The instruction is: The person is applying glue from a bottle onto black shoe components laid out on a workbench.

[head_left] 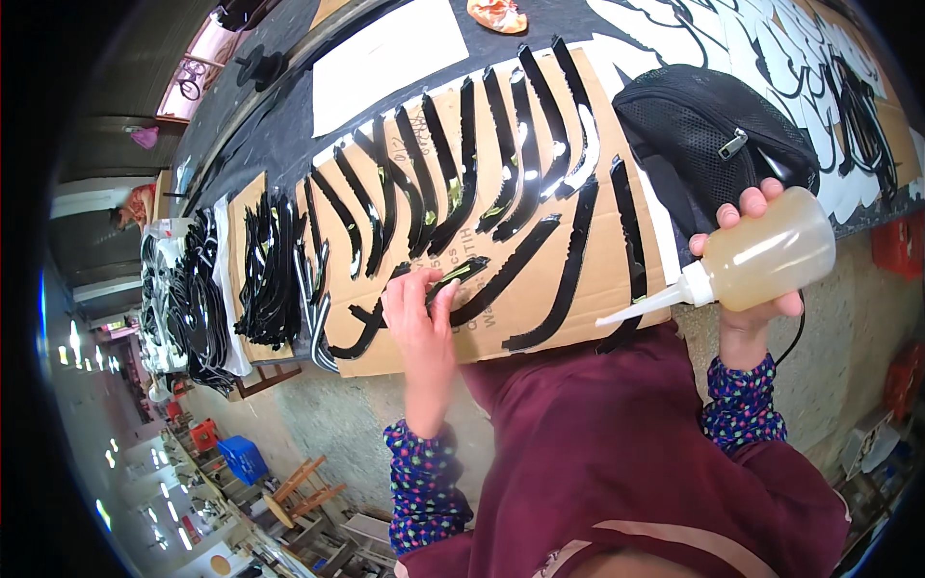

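My right hand (761, 306) is wrapped round a translucent squeeze bottle (779, 252) of pale amber liquid. Its long white nozzle (641, 306) points left and slightly down, above the cardboard's near right part. At the cardboard's near edge, my left hand (421, 301) has its thumb and fingers closed on a short black strip (464, 274); the fingers hide part of it. Several curved black strips (467, 154) with jagged edges lie in a row on the brown cardboard sheet (390, 354). Some carry shiny or yellow-green patches.
A black mesh bag (713, 130) with a zip sits right of the cardboard. Bundles of black strips (265, 270) are piled at the left. White sheets (385, 63) and an orange crumpled piece (497, 13) lie farther back. A wooden stool (301, 493) and a blue crate (242, 459) stand on the floor.
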Available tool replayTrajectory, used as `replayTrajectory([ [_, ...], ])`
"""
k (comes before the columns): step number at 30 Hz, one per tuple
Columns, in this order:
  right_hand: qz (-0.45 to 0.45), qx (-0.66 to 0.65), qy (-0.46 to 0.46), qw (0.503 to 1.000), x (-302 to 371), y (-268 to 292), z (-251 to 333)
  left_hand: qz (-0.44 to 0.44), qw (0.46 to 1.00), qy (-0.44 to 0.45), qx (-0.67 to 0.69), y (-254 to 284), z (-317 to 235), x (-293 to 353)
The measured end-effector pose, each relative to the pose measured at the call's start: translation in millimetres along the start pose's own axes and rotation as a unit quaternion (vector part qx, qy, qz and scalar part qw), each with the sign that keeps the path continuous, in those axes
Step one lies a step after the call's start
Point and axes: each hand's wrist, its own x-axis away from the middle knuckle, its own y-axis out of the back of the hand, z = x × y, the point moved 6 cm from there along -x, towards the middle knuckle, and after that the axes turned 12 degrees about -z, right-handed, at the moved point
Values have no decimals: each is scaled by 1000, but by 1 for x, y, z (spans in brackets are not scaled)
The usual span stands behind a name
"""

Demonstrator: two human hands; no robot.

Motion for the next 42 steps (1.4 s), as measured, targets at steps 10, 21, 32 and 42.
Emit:
replayTrajectory([
  [10, 62, -24, 27, 997, -12, -1, 18, 33, 997, -67, -15, -45, -58, 5],
  [21, 15, -47, 21, 999, -17, 0, 21, 89, 990, 50, 95, -43, -52, 5],
  [32, -28, -55, 15, 998, -21, 0, 24, 273, 791, 379, 395, 33, -3, -27],
  [42, -42, -49, 14, 998, -21, 1, 23, 263, 806, 366, 385, 50, 12, -27],
])
